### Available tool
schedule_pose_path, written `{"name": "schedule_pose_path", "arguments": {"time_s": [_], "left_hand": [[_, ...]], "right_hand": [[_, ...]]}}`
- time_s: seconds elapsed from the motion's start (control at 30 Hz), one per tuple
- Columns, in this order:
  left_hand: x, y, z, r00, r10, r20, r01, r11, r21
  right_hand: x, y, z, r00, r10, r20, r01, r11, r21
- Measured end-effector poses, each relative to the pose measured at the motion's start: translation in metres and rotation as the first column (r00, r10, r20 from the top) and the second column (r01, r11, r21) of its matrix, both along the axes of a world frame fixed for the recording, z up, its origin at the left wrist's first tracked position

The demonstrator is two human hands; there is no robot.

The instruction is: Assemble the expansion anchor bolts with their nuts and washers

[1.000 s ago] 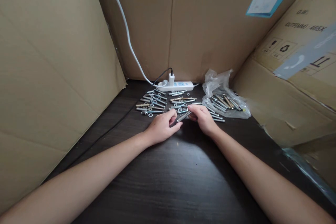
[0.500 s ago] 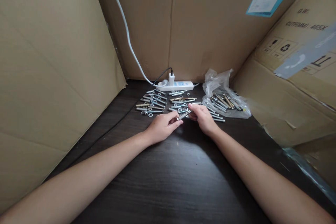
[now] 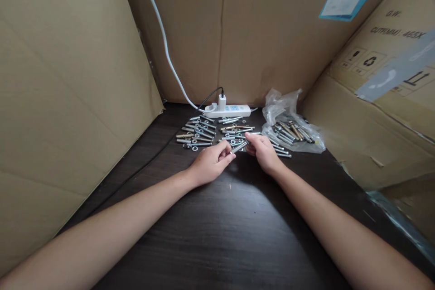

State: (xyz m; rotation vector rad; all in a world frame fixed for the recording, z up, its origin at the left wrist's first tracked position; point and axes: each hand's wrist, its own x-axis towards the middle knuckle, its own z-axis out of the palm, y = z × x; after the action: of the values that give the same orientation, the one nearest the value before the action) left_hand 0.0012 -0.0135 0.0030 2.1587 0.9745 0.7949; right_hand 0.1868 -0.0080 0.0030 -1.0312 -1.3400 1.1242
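Note:
Both hands meet over a dark wooden table (image 3: 220,231), each pinching one end of a silver bolt (image 3: 239,146). My left hand (image 3: 211,163) has its fingers curled around the bolt's near end. My right hand (image 3: 263,150) grips the far end with thumb and fingers closed. Just beyond the hands lie several loose bolts and washers (image 3: 200,132) spread on the table. A clear plastic bag (image 3: 288,126) holding more bolts lies to the right of my right hand.
A white power strip (image 3: 227,110) with a plugged charger lies at the back, its white cable (image 3: 159,27) running up the cardboard. A black cable (image 3: 146,163) crosses the table's left side. Large cardboard boxes (image 3: 68,90) wall in the left, back and right.
The bolt between my hands has tilted and shifted slightly away from me. My left fingers have closed further along it. Both arms stay almost where they were.

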Motion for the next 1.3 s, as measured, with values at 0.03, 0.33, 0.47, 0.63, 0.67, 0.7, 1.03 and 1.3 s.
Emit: {"name": "schedule_pose_path", "arguments": {"time_s": [0.03, 0.33, 0.47, 0.63, 0.67, 0.7, 1.03, 1.3], "left_hand": [[0.0, 0.0, -0.001, 1.0, 0.014, 0.008, -0.015, 1.0, 0.005], [0.0, 0.001, 0.002, 0.999, 0.017, -0.031, -0.018, 0.999, -0.039], [-0.001, 0.0, 0.006, 0.999, -0.048, -0.015, 0.047, 0.997, -0.064], [0.0, 0.0, 0.003, 0.999, -0.01, 0.04, 0.011, 0.999, -0.037], [0.001, 0.0, 0.002, 0.999, -0.006, 0.047, 0.007, 0.999, -0.033], [0.001, 0.0, 0.002, 0.999, -0.006, 0.053, 0.008, 0.999, -0.034], [-0.001, 0.0, 0.007, 0.998, -0.053, 0.04, 0.056, 0.995, -0.078], [0.0, 0.001, 0.0, 0.995, 0.017, 0.1, -0.013, 0.999, -0.048]], "right_hand": [[0.0, 0.001, -0.001, 1.0, -0.004, 0.009, 0.004, 1.0, -0.009], [-0.004, 0.0, 0.002, 0.999, -0.014, -0.051, 0.012, 0.999, -0.044], [-0.004, -0.001, 0.003, 0.998, -0.007, -0.059, 0.006, 1.0, -0.025], [-0.003, 0.0, 0.002, 0.999, -0.01, -0.05, 0.008, 0.999, -0.037], [-0.003, 0.0, 0.002, 0.999, -0.009, -0.054, 0.007, 0.999, -0.039], [-0.003, -0.001, 0.002, 0.998, -0.005, -0.059, 0.003, 0.999, -0.04], [-0.004, -0.001, 0.003, 0.998, -0.015, -0.057, 0.012, 0.999, -0.048], [-0.003, 0.001, 0.002, 0.997, -0.013, -0.082, 0.008, 0.998, -0.056]]}}
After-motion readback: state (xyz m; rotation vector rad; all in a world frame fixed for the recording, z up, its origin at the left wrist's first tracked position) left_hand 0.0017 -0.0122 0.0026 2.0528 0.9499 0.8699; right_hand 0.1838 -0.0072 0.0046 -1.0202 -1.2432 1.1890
